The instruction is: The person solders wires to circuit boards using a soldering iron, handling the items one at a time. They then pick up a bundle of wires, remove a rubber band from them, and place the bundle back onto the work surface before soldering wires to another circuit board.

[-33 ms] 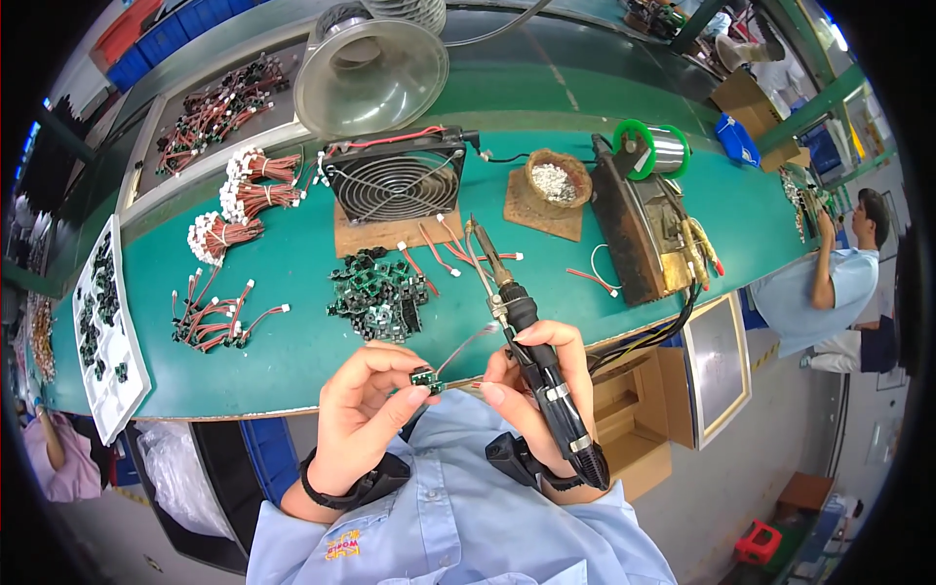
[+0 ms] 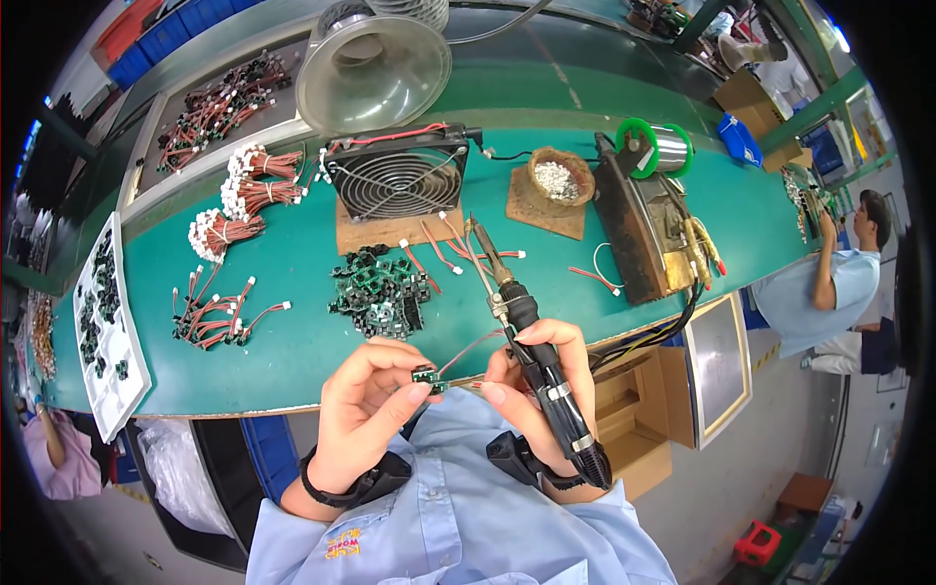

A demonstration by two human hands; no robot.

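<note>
My left hand [image 2: 366, 409] pinches a small green circuit board [image 2: 426, 376] between thumb and fingertips, just above the table's front edge. From that board a thin reddish wire [image 2: 470, 351] runs up and right towards my right hand [image 2: 546, 390]. My right hand is closed round a black soldering iron [image 2: 531, 336], its tip pointing up and away over the table. Red wire ends show by the right thumb; what else those fingers hold is hidden. Beyond my left hand lies a pile of small green boards [image 2: 380, 297], with several loose red-and-white wire leads [image 2: 439, 249] beside it.
Behind the pile stands a black fan [image 2: 400, 180]. To its right are a bowl of pale pellets [image 2: 558, 183], a solder spool [image 2: 668, 148] and a soldering station [image 2: 634, 229]. Left are wired boards [image 2: 219, 317], wire bundles [image 2: 258, 195] and a white tray [image 2: 127, 366]. A co-worker [image 2: 829, 263] sits right.
The view has shifted very slightly. The thin wire by the board lies a little differently; both hands keep their grip and hardly move.
</note>
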